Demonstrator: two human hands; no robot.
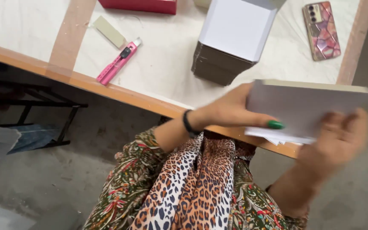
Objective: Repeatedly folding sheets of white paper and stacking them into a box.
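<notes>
I hold a flat white cardboard piece (303, 106) over my lap, just off the table's front edge. My left hand (231, 111), with a green-painted thumbnail and a black wristband, grips its left side, thumb lying across the face. Blurred by motion, my right hand (339, 136) clasps the lower right side from below. Thin white layers stick out under the card's lower edge.
The table (162, 64) has a pale top and an orange wooden edge. On it lie a pink utility knife (118, 61), a small card strip (109, 32), a stack of flat white-topped cardboard pieces (231, 38), a red box (143, 5) and a phone (321, 30). A black metal frame (30, 110) stands on the concrete floor at left.
</notes>
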